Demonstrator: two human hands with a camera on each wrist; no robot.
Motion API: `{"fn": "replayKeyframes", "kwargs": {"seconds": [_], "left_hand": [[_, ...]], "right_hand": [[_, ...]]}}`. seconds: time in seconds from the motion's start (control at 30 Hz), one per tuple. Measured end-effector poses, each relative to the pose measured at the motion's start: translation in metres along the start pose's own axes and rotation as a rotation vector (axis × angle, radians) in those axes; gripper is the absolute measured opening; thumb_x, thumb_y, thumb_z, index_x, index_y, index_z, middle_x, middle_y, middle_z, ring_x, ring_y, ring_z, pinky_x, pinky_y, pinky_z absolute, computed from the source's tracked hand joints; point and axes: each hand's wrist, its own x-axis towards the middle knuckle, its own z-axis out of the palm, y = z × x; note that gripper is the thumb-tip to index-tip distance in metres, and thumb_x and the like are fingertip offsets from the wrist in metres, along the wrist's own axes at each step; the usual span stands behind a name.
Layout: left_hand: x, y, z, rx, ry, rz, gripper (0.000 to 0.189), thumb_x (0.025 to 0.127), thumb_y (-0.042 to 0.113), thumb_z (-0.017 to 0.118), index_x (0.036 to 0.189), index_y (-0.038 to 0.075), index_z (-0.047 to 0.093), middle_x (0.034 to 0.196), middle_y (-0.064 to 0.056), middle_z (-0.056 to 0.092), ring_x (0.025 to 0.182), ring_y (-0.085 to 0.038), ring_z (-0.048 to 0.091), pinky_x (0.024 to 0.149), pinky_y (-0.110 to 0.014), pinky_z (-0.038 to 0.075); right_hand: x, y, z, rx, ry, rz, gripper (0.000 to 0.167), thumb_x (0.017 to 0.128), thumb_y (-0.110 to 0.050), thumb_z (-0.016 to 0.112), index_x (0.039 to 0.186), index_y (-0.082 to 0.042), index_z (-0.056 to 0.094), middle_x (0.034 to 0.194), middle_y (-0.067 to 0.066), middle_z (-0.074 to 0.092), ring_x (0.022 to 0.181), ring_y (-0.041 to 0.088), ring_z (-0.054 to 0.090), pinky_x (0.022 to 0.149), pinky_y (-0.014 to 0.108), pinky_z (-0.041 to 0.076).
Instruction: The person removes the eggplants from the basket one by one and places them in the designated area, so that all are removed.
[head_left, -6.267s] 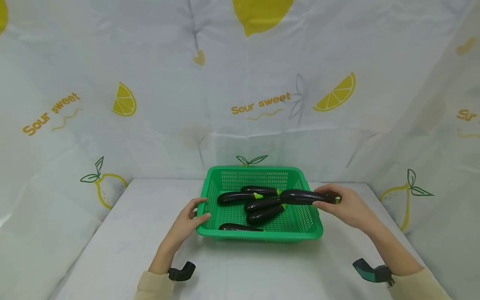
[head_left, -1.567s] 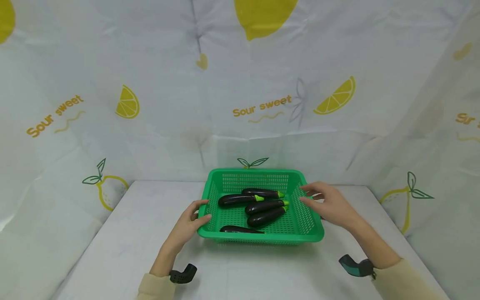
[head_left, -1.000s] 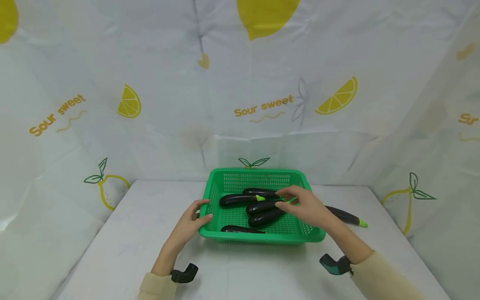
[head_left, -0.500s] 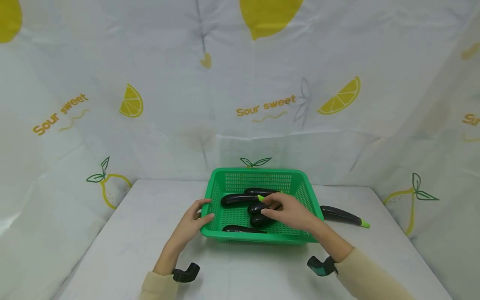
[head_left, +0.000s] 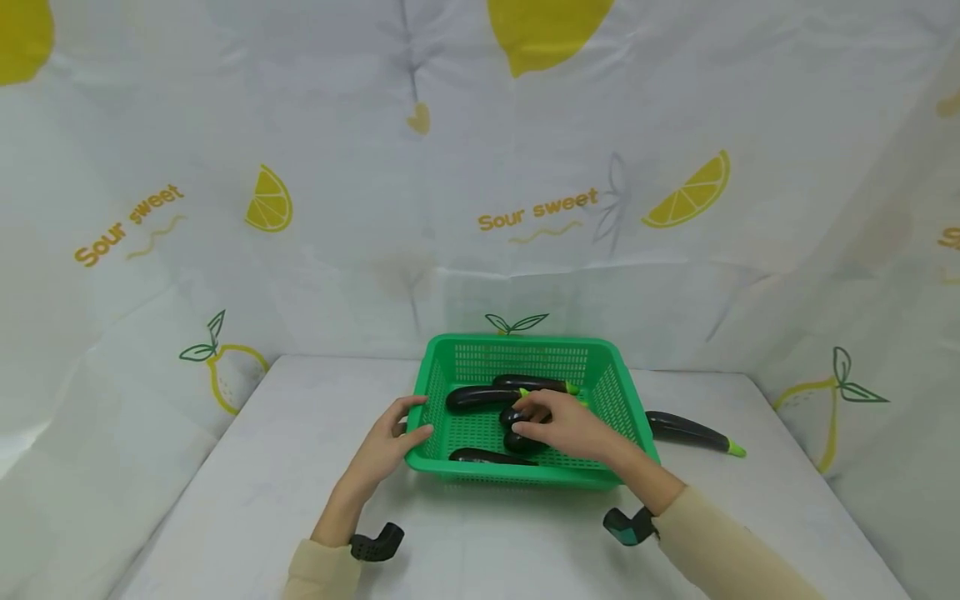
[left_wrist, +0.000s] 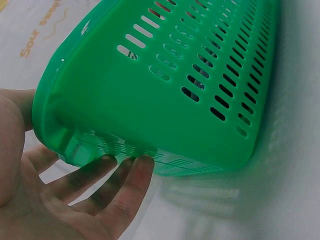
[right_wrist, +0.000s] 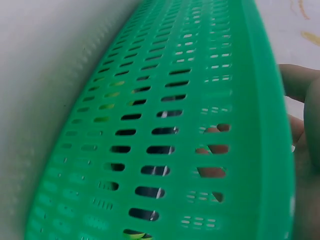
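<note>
A green plastic basket (head_left: 517,472) stands on the table with several dark eggplants inside. Its left rim is gripped by my left hand (head_left: 381,450), thumb over the edge; in the left wrist view the fingers (left_wrist: 132,192) touch the outer wall. My right hand (head_left: 573,429) reaches into the basket, thumb and fingers round a held eggplant (head_left: 510,417), whose stem end is covered. Just below it lies another eggplant (head_left: 519,443). In the right wrist view the basket wall (right_wrist: 245,125) hides most of the right hand (right_wrist: 311,125).
Two eggplants, a near-left one (head_left: 476,398) and a back one (head_left: 528,383), lie toward the basket's rear; a front eggplant (head_left: 487,457) is partly behind the front rim. Right of the basket, a loose eggplant (head_left: 688,429) rests on the white table (head_left: 480,550). Lemon-printed sheeting (head_left: 360,275) encloses the table.
The eggplant my right hand earlier held over the basket's right side now lies on the table to the right. That hand has moved left into the basket and taken hold of another. Left hand stays.
</note>
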Motion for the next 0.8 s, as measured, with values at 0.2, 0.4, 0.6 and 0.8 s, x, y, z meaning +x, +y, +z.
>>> {"fn": "replayKeyframes", "kwargs": {"seconds": [0.2, 0.4, 0.6, 0.8], "left_hand": [[-0.001, 0.003, 0.001, 0.006, 0.0, -0.004, 0.052, 0.099, 0.023, 0.069, 0.148, 0.018, 0.05, 0.155, -0.016, 0.043, 0.129, -0.036, 0.055, 0.096, -0.052, 0.048], [-0.002, 0.003, 0.001, 0.003, 0.002, -0.005, 0.052, 0.099, 0.023, 0.069, 0.148, 0.017, 0.05, 0.155, -0.016, 0.042, 0.129, -0.035, 0.055, 0.097, -0.052, 0.049], [-0.001, 0.003, 0.0, 0.002, 0.004, -0.011, 0.052, 0.099, 0.023, 0.069, 0.148, 0.018, 0.05, 0.155, -0.014, 0.043, 0.13, -0.035, 0.054, 0.098, -0.053, 0.047], [-0.001, 0.001, 0.0, -0.004, -0.002, 0.0, 0.053, 0.099, 0.024, 0.069, 0.148, 0.017, 0.05, 0.155, -0.015, 0.042, 0.13, -0.035, 0.055, 0.097, -0.052, 0.048]], "right_hand": [[0.004, 0.008, -0.001, -0.014, 0.006, 0.026, 0.038, 0.1, -0.031, 0.067, 0.127, -0.005, 0.066, 0.11, 0.003, 0.066, 0.101, 0.023, 0.062, 0.082, 0.038, 0.051], [0.006, 0.012, 0.003, -0.002, -0.043, 0.034, 0.042, 0.1, -0.032, 0.067, 0.129, -0.001, 0.065, 0.111, 0.004, 0.066, 0.1, 0.022, 0.062, 0.082, 0.039, 0.051], [0.009, 0.01, 0.01, 0.016, -0.115, 0.008, 0.042, 0.1, -0.033, 0.067, 0.128, -0.001, 0.065, 0.107, 0.003, 0.066, 0.097, 0.022, 0.062, 0.083, 0.04, 0.051], [0.012, 0.011, 0.015, 0.044, -0.179, 0.005, 0.042, 0.102, -0.032, 0.065, 0.13, -0.001, 0.064, 0.11, 0.003, 0.067, 0.101, 0.023, 0.062, 0.086, 0.042, 0.051]]}}
